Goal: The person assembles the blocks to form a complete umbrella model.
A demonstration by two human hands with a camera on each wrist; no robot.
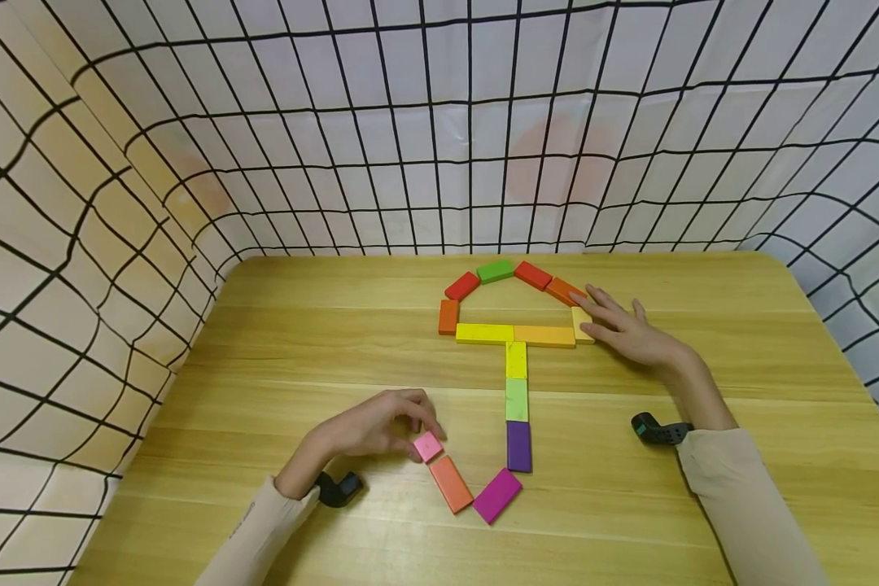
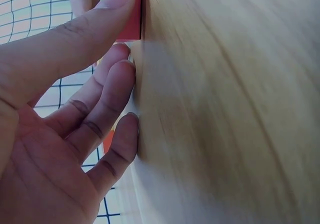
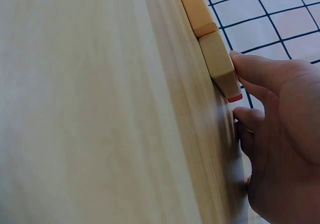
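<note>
Low on the table, my left hand (image 1: 384, 423) pinches a small pink block (image 1: 428, 447) between thumb and fingers. The left wrist view shows the thumb on the pink block (image 2: 131, 21), with the other fingers bent beside it. That block meets the upper end of a coral block (image 1: 450, 484), which leads to a magenta block (image 1: 497, 496). My right hand (image 1: 633, 334) rests at the arch's right end, fingers loosely extended. Its thumb touches a cream block (image 1: 582, 325), also seen in the right wrist view (image 3: 218, 59); a fingertip reaches an orange block (image 1: 566, 291).
Purple (image 1: 518, 447), light green (image 1: 516, 400) and yellow (image 1: 516, 360) blocks form an upright line under a yellow-and-orange bar (image 1: 485, 334). Red, green (image 1: 495, 271) and orange blocks arch above it. A black grid on white cloth (image 1: 410, 146) stands behind the wooden table (image 1: 300, 342).
</note>
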